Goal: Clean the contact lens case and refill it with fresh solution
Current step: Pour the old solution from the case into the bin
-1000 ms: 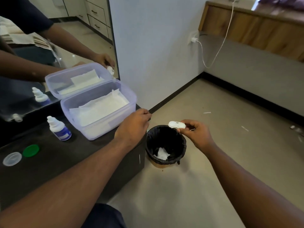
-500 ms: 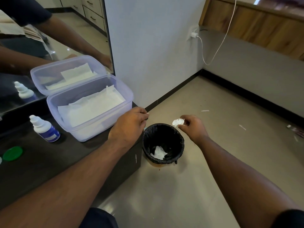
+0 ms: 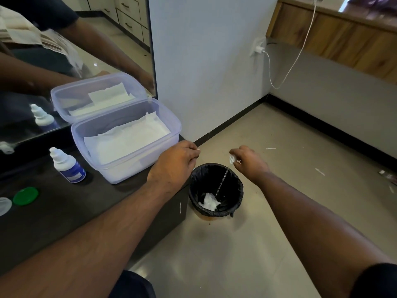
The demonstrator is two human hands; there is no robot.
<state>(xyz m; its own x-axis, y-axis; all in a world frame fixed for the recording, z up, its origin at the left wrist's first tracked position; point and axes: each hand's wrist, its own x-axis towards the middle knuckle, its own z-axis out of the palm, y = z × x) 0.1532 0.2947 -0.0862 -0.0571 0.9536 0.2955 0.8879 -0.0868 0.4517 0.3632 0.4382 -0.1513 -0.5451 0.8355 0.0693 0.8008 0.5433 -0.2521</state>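
My right hand [image 3: 249, 161] grips the white contact lens case [image 3: 231, 158], tipped on its side above the far rim of a small black-lined bin [image 3: 237, 186]. A thin stream of liquid [image 3: 222, 181] falls from the case into the bin, where a crumpled white tissue [image 3: 209, 202] lies. My left hand [image 3: 175, 162] rests with curled fingers on the corner of the dark counter [image 3: 64, 214]; whether it holds anything is hidden. A small solution bottle [image 3: 66, 165] with a white nozzle stands on the counter. A green cap [image 3: 25, 195] and a clear cap [image 3: 4, 205] lie at the left edge.
A translucent plastic box [image 3: 169, 119] with white tissues stands on the counter against a mirror [image 3: 75, 50] that repeats the scene. The bin stands on a beige tiled floor [image 3: 279, 211]. A charger cable [image 3: 290, 67] hangs from the wall socket beyond.
My right hand turned the lens case from flat to tipped over the bin, and liquid now pours out. The view shifted slightly. My left hand stayed on the counter corner.
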